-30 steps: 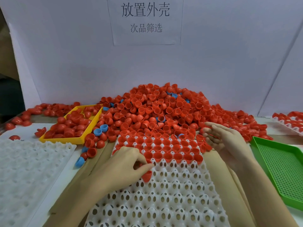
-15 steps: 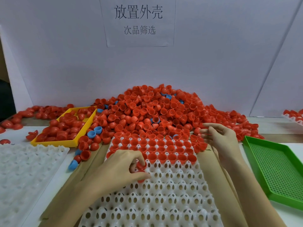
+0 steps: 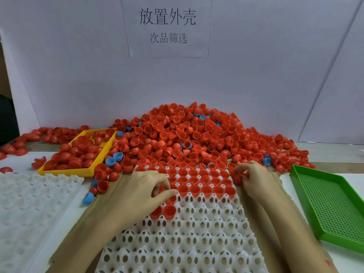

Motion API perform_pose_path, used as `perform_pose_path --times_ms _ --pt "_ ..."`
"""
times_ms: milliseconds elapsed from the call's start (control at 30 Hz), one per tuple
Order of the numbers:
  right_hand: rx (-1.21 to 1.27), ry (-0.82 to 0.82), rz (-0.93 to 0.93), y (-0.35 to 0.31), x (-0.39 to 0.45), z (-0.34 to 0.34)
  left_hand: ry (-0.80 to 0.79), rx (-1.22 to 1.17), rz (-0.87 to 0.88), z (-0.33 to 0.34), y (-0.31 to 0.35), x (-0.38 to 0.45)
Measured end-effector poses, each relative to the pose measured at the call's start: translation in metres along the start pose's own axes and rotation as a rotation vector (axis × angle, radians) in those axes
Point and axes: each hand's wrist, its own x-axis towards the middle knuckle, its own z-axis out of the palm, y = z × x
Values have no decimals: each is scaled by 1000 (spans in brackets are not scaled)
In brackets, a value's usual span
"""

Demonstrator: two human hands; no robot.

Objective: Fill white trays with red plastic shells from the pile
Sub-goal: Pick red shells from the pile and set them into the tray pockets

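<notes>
Left hand rests over the left edge of the white perforated plastic tray, its grip curled, thumb and fingers pinching red plastic shells at the front of the filled rows. Two seated shells sit just below the thumb, starting the next row. Right hand lies at the tray's far right corner, grip curled round shells at the pile's edge; how many it holds cannot be told. The pile of red hemispherical shells rises beyond the tray, touching its far edge. Empty sockets lie toward the person and rightward from the left grip, which is nearer. A yellow tray, a green mesh tray and a second white tray flank it on the surface.
</notes>
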Motion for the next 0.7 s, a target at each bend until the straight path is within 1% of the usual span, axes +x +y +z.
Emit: perform_pose_path --times_ms 100,200,267,333,433,600,633,700 --pt "90 101 -54 -4 -2 -5 51 -16 6 -1 -1 0" --pt "182 223 -202 -12 -5 -7 115 -59 27 0 0 0" --pt "214 239 -292 -18 -5 -3 149 -77 38 1 2 1" --pt "201 200 -320 -21 -4 4 161 -75 58 3 4 2" --pt "129 156 -238 -18 0 11 150 -40 82 5 6 1" --pt "95 157 -22 3 1 6 138 -8 87 5 7 1" --pt "95 165 -13 4 1 5 135 -4 86 6 7 1" --pt "159 215 -56 -1 -1 1 131 -4 78 5 7 1"
